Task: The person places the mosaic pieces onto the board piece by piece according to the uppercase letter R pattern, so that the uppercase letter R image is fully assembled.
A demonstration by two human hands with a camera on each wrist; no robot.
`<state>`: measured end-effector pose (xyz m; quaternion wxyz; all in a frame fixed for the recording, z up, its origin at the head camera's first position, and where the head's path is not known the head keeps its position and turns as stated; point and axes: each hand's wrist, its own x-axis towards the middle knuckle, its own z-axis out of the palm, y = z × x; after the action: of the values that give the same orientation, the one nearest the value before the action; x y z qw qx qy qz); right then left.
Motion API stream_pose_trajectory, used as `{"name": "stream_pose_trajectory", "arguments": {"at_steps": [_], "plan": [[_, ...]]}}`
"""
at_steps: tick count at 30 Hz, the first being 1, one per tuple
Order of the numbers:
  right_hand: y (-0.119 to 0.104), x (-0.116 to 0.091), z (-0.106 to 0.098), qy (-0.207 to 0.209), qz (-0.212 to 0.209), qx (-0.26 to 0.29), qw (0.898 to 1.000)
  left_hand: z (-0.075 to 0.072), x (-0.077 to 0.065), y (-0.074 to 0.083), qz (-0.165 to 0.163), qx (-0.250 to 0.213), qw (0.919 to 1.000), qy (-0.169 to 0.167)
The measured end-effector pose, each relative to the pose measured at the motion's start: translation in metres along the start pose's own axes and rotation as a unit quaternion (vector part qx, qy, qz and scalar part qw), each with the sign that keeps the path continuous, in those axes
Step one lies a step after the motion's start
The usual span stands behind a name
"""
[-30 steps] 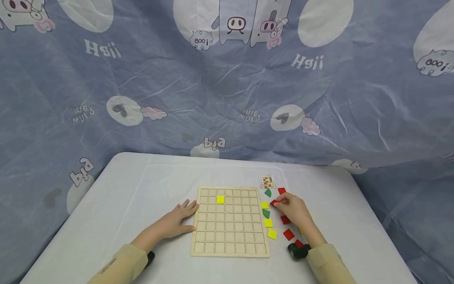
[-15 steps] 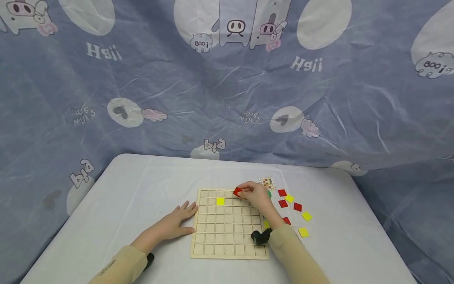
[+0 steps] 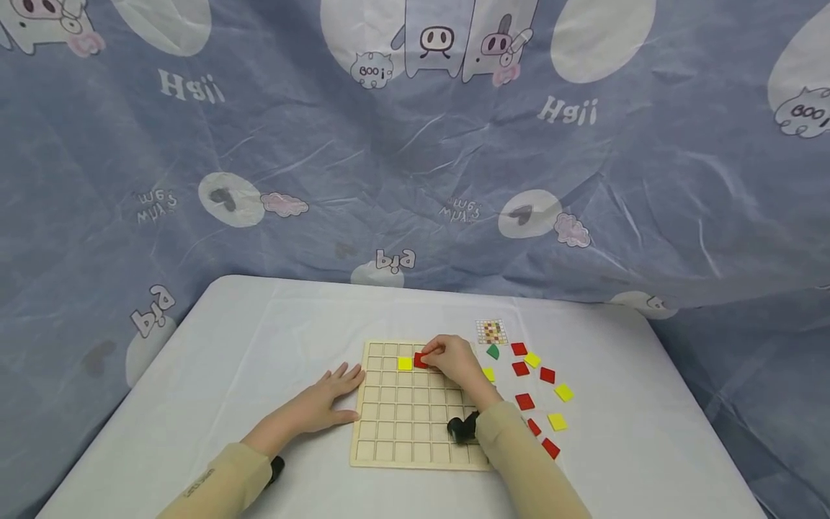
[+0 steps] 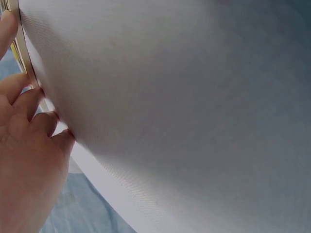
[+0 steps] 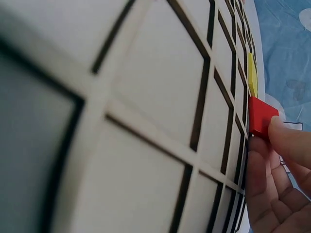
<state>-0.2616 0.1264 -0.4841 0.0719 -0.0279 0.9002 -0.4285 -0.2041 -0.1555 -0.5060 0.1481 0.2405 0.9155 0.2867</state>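
Note:
A wooden grid board (image 3: 385, 414) lies on the white table. One yellow square tile (image 3: 405, 363) sits in a cell of its second row from the back. Just right of that tile, my right hand (image 3: 456, 362) pinches a red square tile (image 3: 420, 360) between thumb and fingers. In the right wrist view the red tile (image 5: 261, 116) is tilted at the board's surface, beside the yellow tile (image 5: 252, 74). My left hand (image 3: 319, 405) lies flat with fingers spread, its fingertips touching the board's left edge. The left wrist view shows these fingers (image 4: 46, 124) against the board's side.
Several loose red tiles (image 3: 524, 401) and yellow tiles (image 3: 564, 392) lie on the table right of the board. A green piece (image 3: 493, 352) is near the board's back right corner. A small printed pattern card (image 3: 491, 331) lies behind it. A patterned cloth (image 3: 350, 144) hangs beyond the table.
My right hand took the red tile from the loose pieces and carried it left over the board, then down beside the yellow tile. The left hand has stayed at the board's edge.

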Motion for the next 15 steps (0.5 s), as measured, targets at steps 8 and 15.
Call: {"name": "stream_pose_trajectory", "arguments": {"at_steps": [8, 15], "plan": [[-0.0016, -0.0012, 0.003, 0.0, -0.01, -0.04, 0.999, -0.0011, -0.001, 0.0036, -0.003, 0.005, 1.0, -0.002], [-0.0046, -0.0014, 0.0086, 0.013, -0.025, -0.078, 0.997, 0.0, 0.0009, 0.0033, 0.0, 0.003, 1.0, 0.001]]}}
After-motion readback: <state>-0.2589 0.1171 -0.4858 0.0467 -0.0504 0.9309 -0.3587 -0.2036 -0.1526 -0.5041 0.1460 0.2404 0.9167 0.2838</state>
